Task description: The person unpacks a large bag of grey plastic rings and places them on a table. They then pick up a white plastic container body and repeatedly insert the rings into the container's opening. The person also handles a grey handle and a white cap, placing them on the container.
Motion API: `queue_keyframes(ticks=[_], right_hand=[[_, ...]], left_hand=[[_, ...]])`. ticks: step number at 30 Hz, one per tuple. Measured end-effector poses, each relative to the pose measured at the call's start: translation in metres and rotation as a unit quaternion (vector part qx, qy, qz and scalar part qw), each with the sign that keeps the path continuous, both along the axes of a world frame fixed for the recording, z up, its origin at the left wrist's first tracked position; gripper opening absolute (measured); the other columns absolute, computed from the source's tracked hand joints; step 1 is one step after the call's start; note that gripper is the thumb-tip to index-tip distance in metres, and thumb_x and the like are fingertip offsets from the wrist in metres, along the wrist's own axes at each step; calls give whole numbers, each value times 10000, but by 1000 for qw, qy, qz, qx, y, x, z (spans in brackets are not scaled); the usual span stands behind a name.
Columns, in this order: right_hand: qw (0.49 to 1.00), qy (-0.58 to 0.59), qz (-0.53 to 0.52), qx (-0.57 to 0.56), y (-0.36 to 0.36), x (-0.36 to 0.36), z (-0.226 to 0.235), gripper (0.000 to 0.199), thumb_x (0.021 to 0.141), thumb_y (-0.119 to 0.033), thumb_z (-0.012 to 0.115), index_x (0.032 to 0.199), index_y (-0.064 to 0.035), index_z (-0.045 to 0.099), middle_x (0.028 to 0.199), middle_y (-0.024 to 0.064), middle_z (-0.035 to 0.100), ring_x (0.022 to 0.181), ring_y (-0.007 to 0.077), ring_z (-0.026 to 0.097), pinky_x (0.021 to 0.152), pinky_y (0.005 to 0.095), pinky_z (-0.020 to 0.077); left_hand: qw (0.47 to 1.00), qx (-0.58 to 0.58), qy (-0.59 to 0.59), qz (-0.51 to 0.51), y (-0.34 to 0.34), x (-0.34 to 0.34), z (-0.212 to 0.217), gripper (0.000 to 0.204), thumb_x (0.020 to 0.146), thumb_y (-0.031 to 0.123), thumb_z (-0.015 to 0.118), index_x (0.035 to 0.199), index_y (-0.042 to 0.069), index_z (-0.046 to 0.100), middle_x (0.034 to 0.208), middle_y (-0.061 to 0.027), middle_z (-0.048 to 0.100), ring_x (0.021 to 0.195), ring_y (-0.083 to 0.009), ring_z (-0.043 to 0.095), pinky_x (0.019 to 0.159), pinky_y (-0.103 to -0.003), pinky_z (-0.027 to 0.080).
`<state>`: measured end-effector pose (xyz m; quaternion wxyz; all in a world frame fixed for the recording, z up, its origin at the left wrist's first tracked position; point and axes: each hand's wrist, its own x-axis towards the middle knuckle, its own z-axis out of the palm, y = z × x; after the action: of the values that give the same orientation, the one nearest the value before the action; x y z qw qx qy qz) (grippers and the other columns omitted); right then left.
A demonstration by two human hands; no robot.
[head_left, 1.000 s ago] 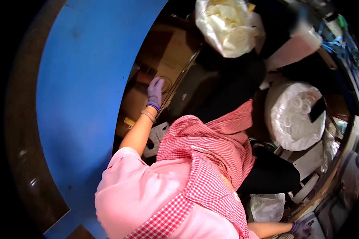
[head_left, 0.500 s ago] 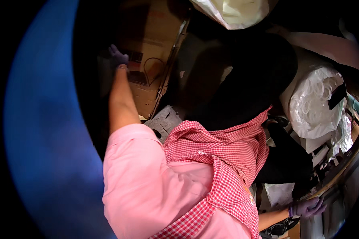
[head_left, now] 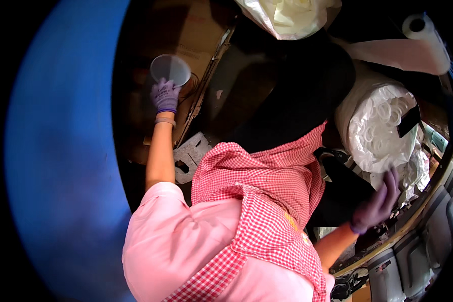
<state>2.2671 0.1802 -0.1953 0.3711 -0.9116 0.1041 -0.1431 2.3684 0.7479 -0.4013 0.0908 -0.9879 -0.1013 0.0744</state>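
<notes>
My left hand (head_left: 166,95), in a purple glove, pinches the near edge of a round, translucent disc (head_left: 172,68) with a pale rim, held over a brown cardboard surface. Whether the disc is a lid or a flat dish I cannot tell. On the right, my right hand (head_left: 376,205), gloved in purple too, is slightly blurred with its fingers stretched out and nothing in them. Just beyond its fingertips stands a white plastic-lined container (head_left: 355,118) holding several translucent white rings (head_left: 385,121). A black flat piece (head_left: 409,121) lies at that container's edge.
Another white bag (head_left: 297,17) with pale contents is at the top. A white roll (head_left: 433,50) sits at far right. Grey molded parts (head_left: 412,261) line the lower right beside a curved edge. A grey block (head_left: 190,158) lies near my left forearm; a blue surface (head_left: 65,151) fills the left.
The round disc has come into view in my left hand, which has turned and shifted slightly. My right hand has risen from the grey parts toward the container of rings.
</notes>
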Motion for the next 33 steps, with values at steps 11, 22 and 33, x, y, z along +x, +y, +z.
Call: queue_keyframes(ticks=[11,22,33], right_hand=[[951,107,95,274,69,50,10,355,828,-134,740,1146,4,658,1083,136,700,1023,239,663,898,338,510],[985,14,169,-33,-91,-105,79,429,760,112,592,1156,-28,677,1296,186,608,1256,299,557,1057,379,422],[950,-213,162,-161,-41,-133,152,414,693,-445,829,846,-88,686,934,56,669,965,268,636,973,492,443]], left_hand=[[627,-673,-143,-366,-224,-56,248,257,894,301,643,929,49,607,962,-89,626,870,-239,606,722,-363,478],[395,-826,271,-295,-372,53,295,744,755,321,816,1351,6,501,1229,-111,617,1145,-212,595,1022,-335,448],[331,-597,290,-671,-489,-44,323,762,665,396,874,1245,-7,587,1211,-173,601,1163,-296,571,1023,-404,441]])
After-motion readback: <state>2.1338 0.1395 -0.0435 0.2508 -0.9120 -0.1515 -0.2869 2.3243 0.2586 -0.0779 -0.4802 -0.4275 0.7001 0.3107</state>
